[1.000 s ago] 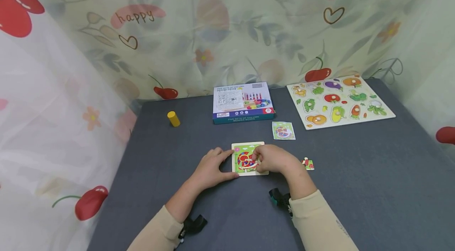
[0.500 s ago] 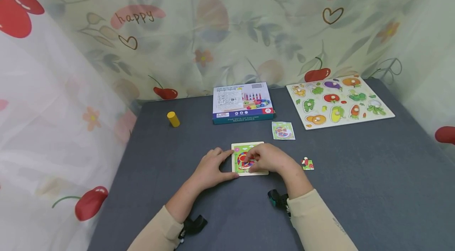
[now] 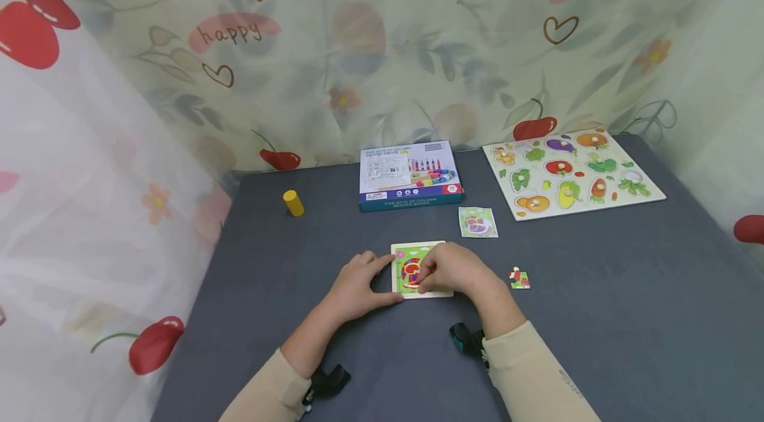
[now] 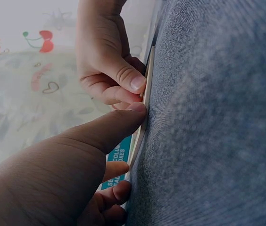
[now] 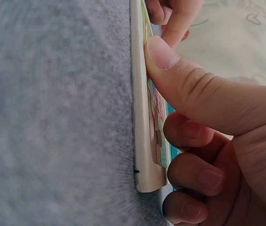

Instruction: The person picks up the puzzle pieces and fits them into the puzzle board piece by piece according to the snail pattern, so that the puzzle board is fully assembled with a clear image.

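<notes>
A small wooden jigsaw puzzle (image 3: pixel 410 269) with a green and red picture lies flat on the table. My left hand (image 3: pixel 354 286) rests at its left side, index finger on the far part of that edge and thumb on the near corner. Over the puzzle's right half, my right hand (image 3: pixel 464 271) bends its fingers and pinches at a puzzle piece, mostly covered by the fingertips. In the right wrist view the thumb (image 5: pixel 163 54) presses on the picture above the pale wooden rim (image 5: pixel 147 183). One loose puzzle piece (image 3: pixel 519 279) lies to the right of the right hand.
Behind the puzzle are a picture card (image 3: pixel 478 222) and a flat toy box (image 3: pixel 410 176). A white vegetable puzzle board (image 3: pixel 574 173) lies at the back right. A yellow cylinder (image 3: pixel 293 203) stands at the back left. Printed curtains surround the dark tabletop (image 3: pixel 603 302).
My right hand has shifted slightly left across the puzzle, uncovering the loose piece beside it, and stays low over the picture. My left hand keeps its place at the left edge.
</notes>
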`<state>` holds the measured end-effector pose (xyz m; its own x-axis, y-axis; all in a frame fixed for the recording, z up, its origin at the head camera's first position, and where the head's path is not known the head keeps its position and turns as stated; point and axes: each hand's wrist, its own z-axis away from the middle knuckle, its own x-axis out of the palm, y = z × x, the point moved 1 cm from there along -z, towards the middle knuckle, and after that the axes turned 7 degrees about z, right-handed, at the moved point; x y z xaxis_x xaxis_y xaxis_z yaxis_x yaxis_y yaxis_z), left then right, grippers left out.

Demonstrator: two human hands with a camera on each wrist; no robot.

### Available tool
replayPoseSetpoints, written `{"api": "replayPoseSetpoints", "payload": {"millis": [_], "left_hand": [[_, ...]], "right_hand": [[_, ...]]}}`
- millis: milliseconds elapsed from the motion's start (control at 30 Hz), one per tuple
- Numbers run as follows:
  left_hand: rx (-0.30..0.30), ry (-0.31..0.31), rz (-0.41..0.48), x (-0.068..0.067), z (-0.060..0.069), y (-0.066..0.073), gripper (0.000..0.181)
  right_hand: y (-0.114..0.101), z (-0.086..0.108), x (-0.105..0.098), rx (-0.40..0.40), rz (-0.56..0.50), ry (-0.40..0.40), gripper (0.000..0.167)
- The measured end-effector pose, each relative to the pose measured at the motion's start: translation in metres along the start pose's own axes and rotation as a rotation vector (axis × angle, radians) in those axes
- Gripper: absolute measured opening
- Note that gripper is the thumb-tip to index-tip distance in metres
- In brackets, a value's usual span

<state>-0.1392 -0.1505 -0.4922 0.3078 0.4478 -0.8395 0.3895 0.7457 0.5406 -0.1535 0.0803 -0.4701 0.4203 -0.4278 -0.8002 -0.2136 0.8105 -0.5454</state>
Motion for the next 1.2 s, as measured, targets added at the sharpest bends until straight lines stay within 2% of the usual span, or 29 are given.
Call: {"api": "replayPoseSetpoints", "payload": {"millis": [267,433,533,633,767,1000,1200], "left_hand": [[0.01,0.006,-0.012,-0.004,-0.004,0.003,0.083],[-0.001,0.008,-0.014,-0.003,-0.003,0.001,0.082],[0.001,0.013,-0.007,-0.003,-0.002,0.0,0.082],[-0.003,0.009,0.003,-0.004,-0.002,0.001,0.083],[-0.018,-0.002,0.007,-0.003,-0.001,0.0,0.084],[-0.036,-0.006,0.015,-0.001,0.0,-0.001,0.085],[-0.029,-0.011,0.005,0.001,-0.002,0.0,0.085]], "right_hand": [[0.0,0.001,-0.006,-0.031,-0.009,0.005,0.016],[-0.008,0.004,-0.011,-0.147,-0.062,-0.019,0.009],[-0.015,0.01,-0.02,-0.182,-0.104,-0.015,0.017],[-0.022,0.019,-0.032,-0.162,-0.146,-0.001,0.028],[-0.027,0.034,-0.047,-0.136,-0.19,0.045,0.034],[-0.028,0.056,-0.069,-0.214,-0.206,0.194,0.029],[-0.026,0.076,-0.085,-0.216,-0.216,0.28,0.028]]}}
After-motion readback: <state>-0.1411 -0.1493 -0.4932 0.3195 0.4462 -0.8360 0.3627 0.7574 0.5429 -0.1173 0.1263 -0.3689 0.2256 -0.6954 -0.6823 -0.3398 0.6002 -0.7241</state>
